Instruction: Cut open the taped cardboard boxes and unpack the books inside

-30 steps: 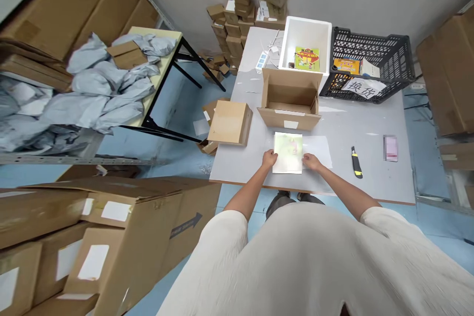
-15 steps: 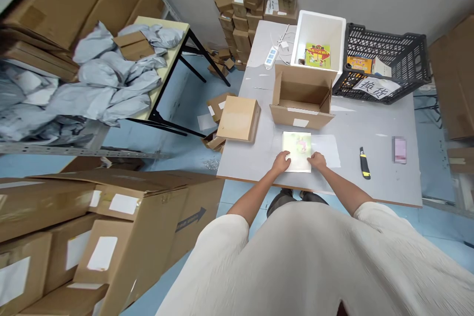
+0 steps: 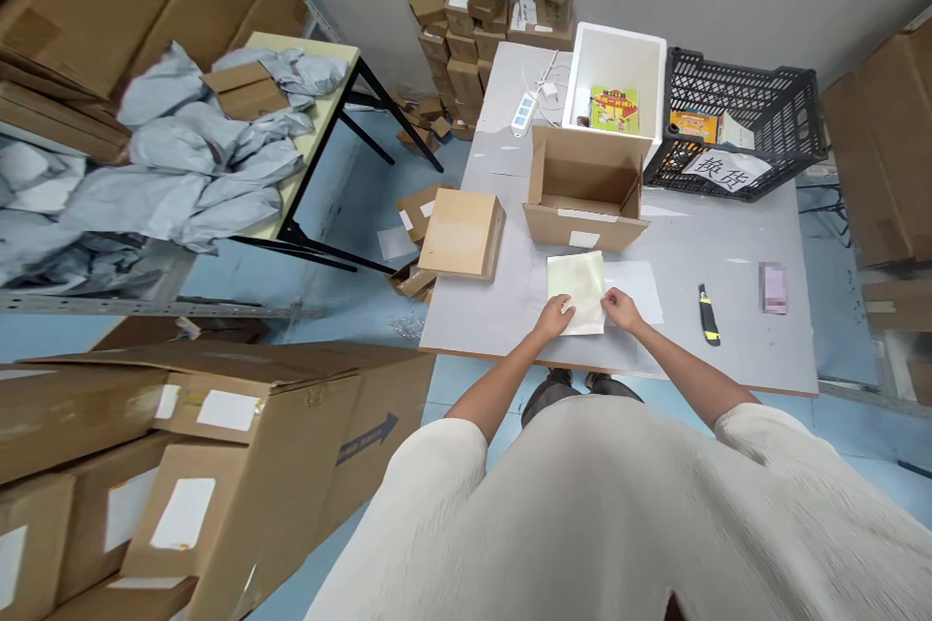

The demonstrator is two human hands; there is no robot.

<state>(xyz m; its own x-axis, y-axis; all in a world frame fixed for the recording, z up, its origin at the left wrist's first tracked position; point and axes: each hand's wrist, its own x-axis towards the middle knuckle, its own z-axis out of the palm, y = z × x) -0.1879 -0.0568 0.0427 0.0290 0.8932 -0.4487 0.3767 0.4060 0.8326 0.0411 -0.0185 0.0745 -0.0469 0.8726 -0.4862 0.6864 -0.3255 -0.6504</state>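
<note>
A thin pale booklet (image 3: 575, 277) lies on the grey table near its front edge, a faint yellow-green surface facing up. My left hand (image 3: 554, 318) grips its lower left edge, thumb on top. At the right edge, the fingers of my right hand (image 3: 621, 309) pinch the booklet's paper. Partly under the right hand is a flat whitish sheet (image 3: 642, 283). Just beyond the booklet stands an open cardboard box (image 3: 586, 231), flaps up. What lies deep inside the box cannot be seen.
On the table are a closed carton (image 3: 455, 231), a yellow-black box cutter (image 3: 709, 318), a pinkish blurred item (image 3: 775, 291), a power strip (image 3: 522, 114), a white foam box (image 3: 655, 78) and a black crate (image 3: 790, 150). Large cartons (image 3: 291, 466) stand at left.
The booklet's upper face has gone from a green and pink picture to a plain pale surface. My right hand has closed into a tighter pinch at its edge. The view has shifted slightly.
</note>
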